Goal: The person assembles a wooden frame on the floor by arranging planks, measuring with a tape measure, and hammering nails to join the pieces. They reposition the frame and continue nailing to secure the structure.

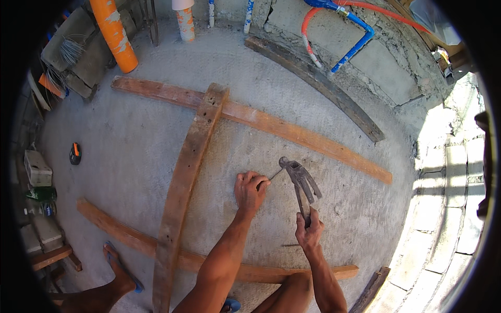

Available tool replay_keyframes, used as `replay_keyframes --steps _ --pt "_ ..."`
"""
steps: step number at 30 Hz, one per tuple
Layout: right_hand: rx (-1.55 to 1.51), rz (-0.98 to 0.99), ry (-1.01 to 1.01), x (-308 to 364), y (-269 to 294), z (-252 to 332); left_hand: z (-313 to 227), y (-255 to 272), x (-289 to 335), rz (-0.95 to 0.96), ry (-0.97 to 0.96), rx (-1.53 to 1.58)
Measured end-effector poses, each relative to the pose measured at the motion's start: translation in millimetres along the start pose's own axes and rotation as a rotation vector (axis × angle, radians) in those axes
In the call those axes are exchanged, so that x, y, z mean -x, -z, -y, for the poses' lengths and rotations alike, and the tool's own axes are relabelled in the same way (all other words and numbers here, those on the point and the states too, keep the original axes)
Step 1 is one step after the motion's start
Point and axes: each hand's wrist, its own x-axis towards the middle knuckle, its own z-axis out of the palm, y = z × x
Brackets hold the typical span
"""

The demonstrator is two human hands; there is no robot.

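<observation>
My left hand (251, 192) is low over the concrete floor, its thumb and fingers pinching a long nail (277, 173) that slants up to the right. In my right hand (310, 229) is a claw hammer (298, 177), gripped by its handle. The hammer's round striking face is at the nail's far end, touching it or very close. Just left of my right hand's wrist, another nail (290, 245) lies on the floor. To the left of my left hand, a long wooden beam (180, 193) crosses over two other wooden beams (292, 134) (120, 227).
A dark timber (318, 86) lies along the block wall at the back. An orange pipe (116, 36) and blue pipes (355, 52) rise there. On the left are a tape measure (75, 153), a green bottle (40, 194) and a foot in a blue flip-flop (112, 255).
</observation>
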Motion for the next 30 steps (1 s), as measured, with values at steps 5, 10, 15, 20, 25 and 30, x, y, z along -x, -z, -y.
replay_keyframes --steps 5,10,15,20,25,30 --pt "0.101 0.053 0.096 3.0 6.7 -3.0 -0.4 1.3 -0.5 -0.011 0.043 0.014" --pt "0.161 0.074 -0.081 -2.6 4.1 -6.7 1.1 1.4 -0.9 -0.021 0.021 0.035" --pt "0.417 0.255 -0.035 -4.8 -0.8 -5.7 1.4 0.1 0.3 -0.016 0.053 0.040" --pt "0.039 0.112 -0.228 7.3 10.9 18.7 6.5 0.7 2.5 -0.001 -0.050 0.024" --pt "-0.087 -0.103 -0.147 23.3 41.0 44.3 -1.2 -10.7 4.3 0.083 -0.022 -0.068" --pt "-0.075 -0.153 -0.042 6.6 66.1 37.3 -16.3 -31.1 1.4 0.080 0.116 -0.113"
